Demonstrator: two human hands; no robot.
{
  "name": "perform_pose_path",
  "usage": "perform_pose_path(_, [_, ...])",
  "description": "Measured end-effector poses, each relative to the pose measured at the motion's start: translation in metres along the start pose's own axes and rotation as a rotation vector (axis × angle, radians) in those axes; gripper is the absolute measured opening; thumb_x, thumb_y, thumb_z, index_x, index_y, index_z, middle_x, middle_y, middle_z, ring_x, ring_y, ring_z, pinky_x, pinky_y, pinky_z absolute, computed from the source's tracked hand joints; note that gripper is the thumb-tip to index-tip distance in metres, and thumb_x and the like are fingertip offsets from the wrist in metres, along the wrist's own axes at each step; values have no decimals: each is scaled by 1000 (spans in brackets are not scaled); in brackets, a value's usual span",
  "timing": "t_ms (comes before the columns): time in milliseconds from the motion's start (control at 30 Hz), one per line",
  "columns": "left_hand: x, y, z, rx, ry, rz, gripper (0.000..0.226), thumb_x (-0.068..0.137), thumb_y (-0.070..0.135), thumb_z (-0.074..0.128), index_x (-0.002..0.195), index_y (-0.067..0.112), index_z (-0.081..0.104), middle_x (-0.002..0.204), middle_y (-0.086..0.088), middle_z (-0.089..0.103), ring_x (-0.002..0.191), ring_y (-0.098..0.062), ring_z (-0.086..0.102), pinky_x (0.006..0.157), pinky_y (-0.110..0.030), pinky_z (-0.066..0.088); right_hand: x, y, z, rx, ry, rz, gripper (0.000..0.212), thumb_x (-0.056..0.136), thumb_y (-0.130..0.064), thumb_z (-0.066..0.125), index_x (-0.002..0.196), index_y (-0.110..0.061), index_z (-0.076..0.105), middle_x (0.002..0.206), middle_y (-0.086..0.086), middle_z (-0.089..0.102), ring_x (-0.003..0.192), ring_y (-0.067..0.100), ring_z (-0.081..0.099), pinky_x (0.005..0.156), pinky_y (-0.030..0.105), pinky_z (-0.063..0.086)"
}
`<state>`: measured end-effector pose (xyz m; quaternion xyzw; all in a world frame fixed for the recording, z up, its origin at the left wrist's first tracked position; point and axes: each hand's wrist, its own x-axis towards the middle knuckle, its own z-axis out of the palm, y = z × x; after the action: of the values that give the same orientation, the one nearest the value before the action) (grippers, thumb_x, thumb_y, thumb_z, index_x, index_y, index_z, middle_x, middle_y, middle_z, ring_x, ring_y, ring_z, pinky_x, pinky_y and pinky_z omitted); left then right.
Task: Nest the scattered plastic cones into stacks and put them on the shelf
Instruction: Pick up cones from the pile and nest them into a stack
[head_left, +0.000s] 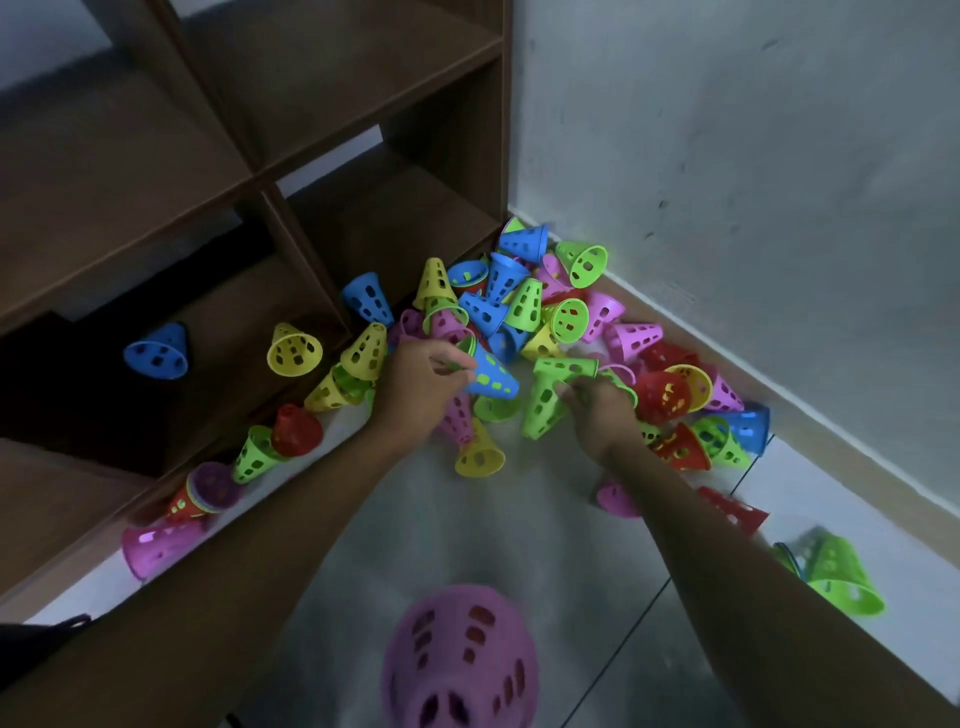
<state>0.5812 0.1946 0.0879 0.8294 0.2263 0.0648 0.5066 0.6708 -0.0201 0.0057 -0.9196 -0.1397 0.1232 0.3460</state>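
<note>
While the left hand (415, 382) grips a blue cone (491, 375), the right hand (597, 410) pinches a green cone (550, 397) beside it.

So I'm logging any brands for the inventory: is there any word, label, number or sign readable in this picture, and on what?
None can be read.
Plastic cones: only cut-out holes, no print visible.
Blue cone in the left hand: no marking.
Green cone in the right hand: no marking.
Wooden shelf and wall: bare, only scuffs on the wall.
</note>
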Motion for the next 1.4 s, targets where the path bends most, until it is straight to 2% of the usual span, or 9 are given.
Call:
perform_pose_path(133, [-24, 6, -10, 38, 30, 11, 21, 81, 4, 79, 80, 24, 74, 81, 12, 72, 83, -10, 71, 76, -26, 58, -24, -18, -14, 159, -42, 30, 41, 102, -37, 51, 83, -3, 65, 78, 15, 65, 74, 30, 63, 75, 44, 54])
perform_pose_path(300, [-45, 13, -24, -16, 67, 18, 16, 85, 2, 74, 89, 17, 69, 88, 9, 68, 83, -1, 64, 72, -23, 51, -53, -34, -22, 293, -61, 33, 36, 102, -36, 51, 79, -11, 64, 68, -3, 58, 67, 12, 56, 70, 33, 47])
perform_pose_path(433, [-59, 32, -39, -221, 71, -16, 23, 87, 1, 70, 101, 18, 65, 98, -2, 67, 94, -27, 68, 82, -46, 60, -65, -48, -30, 429, -17, 11, 45, 101, -42, 51, 79, -3, 61, 69, 0, 56, 66, 14, 53, 72, 37, 47])
perform_pose_path(600, [-79, 63, -60, -555, -55, -32, 40, 91, -6, 65, 120, 22, 61, 105, -7, 65, 100, -26, 68, 74, -30, 61, -72, -78, -55, 597, 32, -45, 51, 101, -40, 53, 74, 3, 49, 65, 7, 40, 64, 18, 40, 67, 39, 43])
perform_pose_path(733, [-95, 86, -76, -696, -218, -42, 56, 91, -8, 64, 139, 18, 55, 113, -15, 57, 100, -24, 63, 83, -33, 61, -74, -103, -77, 709, 94, -87, 57, 97, -43, 53, 89, 13, 53, 78, 21, 52, 75, 24, 52, 74, 40, 55])
perform_pose_path(867, [-111, 110, -91, -745, -330, -15, 60, 88, -12, 63, 139, 18, 55, 118, -13, 63, 98, -20, 70, 85, -33, 60, -90, -131, -101, 803, 155, -102, 38, 104, -33, 51, 89, -1, 66, 87, 19, 65, 81, 28, 62, 85, 48, 55])
perform_pose_path(1033, [-134, 132, -104, -806, -383, -9, 61, 85, -18, 61, 139, 11, 53, 111, -8, 72, 96, -21, 72, 83, -32, 61, -119, -163, -126, 824, 181, -140, 41, 105, -33, 47, 99, 2, 67, 104, 30, 67, 95, 45, 66, 94, 54, 54])
perform_pose_path(1200, [-154, 139, -116, -856, -448, -11, 58, 83, -15, 62, 137, 2, 50, 114, -12, 73, 103, -23, 72, 87, -34, 60, -147, -185, -140, 898, 167, -159, 39, 106, -30, 44, 109, -1, 69, 108, 25, 71, 106, 43, 65, 93, 43, 57])
perform_pose_path(1400, [-180, 143, -124, -870, -512, 57, 52, 83, -7, 64, 134, 2, 55, 126, -18, 68, 114, -26, 68, 94, -31, 57, -173, -196, -148, 1118, 120, -76, 35, 105, -32, 47, 106, -6, 71, 103, 23, 66, 95, 32, 61, 89, 40, 57])
